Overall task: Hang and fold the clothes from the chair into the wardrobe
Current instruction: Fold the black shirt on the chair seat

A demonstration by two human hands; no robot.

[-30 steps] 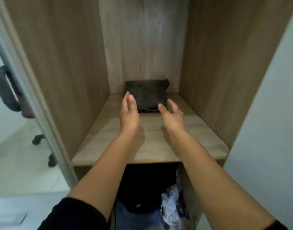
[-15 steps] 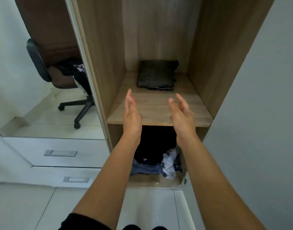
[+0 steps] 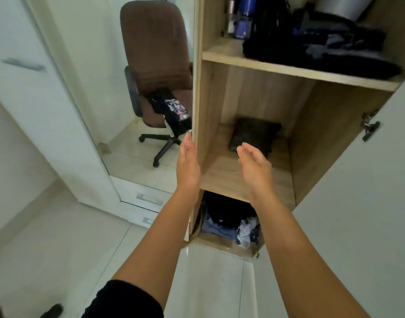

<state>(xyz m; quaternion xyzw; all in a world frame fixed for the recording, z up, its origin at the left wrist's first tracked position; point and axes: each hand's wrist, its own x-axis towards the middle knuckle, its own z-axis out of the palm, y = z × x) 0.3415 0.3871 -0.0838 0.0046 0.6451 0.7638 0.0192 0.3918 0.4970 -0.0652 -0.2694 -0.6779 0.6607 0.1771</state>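
- A brown fabric office chair (image 3: pixel 155 65), seen in the mirror panel on the white wardrobe door (image 3: pixel 59 111), carries a dark garment with a pale print (image 3: pixel 174 113) draped over the front of its seat.
- The left hand (image 3: pixel 188 165) hangs in front of the wooden wardrobe's (image 3: pixel 200 88) left edge, fingers straight and relaxed, holding nothing.
- The right hand (image 3: pixel 254 167) hovers before the middle shelf (image 3: pixel 219 177), palm turned inward, fingers loose and empty.
- A folded dark grey garment (image 3: pixel 254 136) lies flat at the back of that shelf, clear of both hands.
- Judged from this, one piece is stowed and the next step is fetching the chair garment: turn towards the real chair, not its reflection, and lift the cloth with both hands so it does not drag.
- Loose clothes (image 3: pixel 229 223) fill the bottom compartment; dark bundles (image 3: pixel 311 47) crowd the upper shelf.
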